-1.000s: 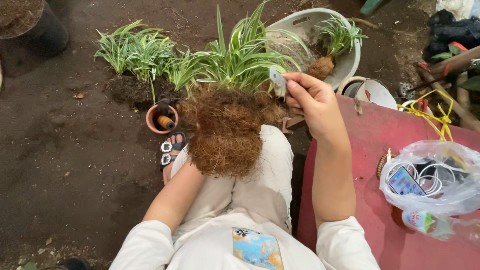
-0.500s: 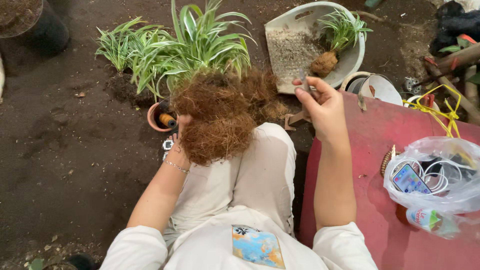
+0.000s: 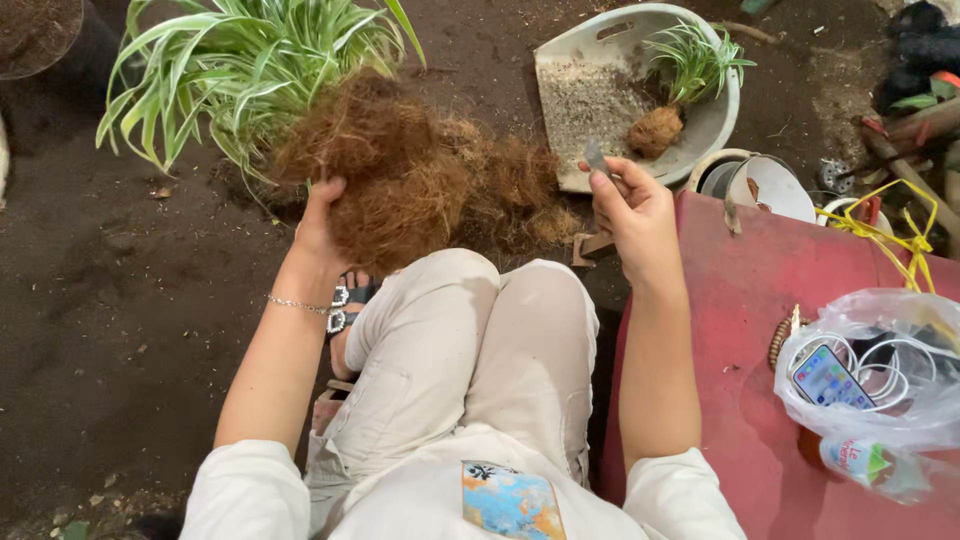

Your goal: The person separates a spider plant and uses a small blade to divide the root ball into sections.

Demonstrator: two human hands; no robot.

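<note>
Two hands are busy over the soil floor [image 3: 120,330], each with its own job; the left hand [image 3: 322,215] cups the underside of a spider plant's brown root ball [image 3: 390,190], fingers [image 3: 330,190] curled up and clamped into the fibres, so the mass hangs clear of the ground just above the person's knees; the striped green leaves [image 3: 240,70] fan away toward the far left, seemingly tipped outward so the roots face the person; the right hand [image 3: 640,215] is raised beside the root ball, well apart from it, its fingers [image 3: 622,188] pinched together on a small flat grey blade-like piece [image 3: 596,156] that points up and away; what it is exactly is too small to tell. Loose root fibre [image 3: 520,200] lies between the two hands, by the knees. Beyond the right hand a pale plastic tub [image 3: 715,125] holds gritty mix and a smaller plant [image 3: 690,65] with its own root clump, kept within reach. A red tabletop [image 3: 740,330] stands at the person's right; near its right edge a clear plastic bag [image 3: 870,400] holds a phone [image 3: 830,378] and white cable, likely kept off the dirt; yellow cord [image 3: 880,215] lies at its far edge.
</note>
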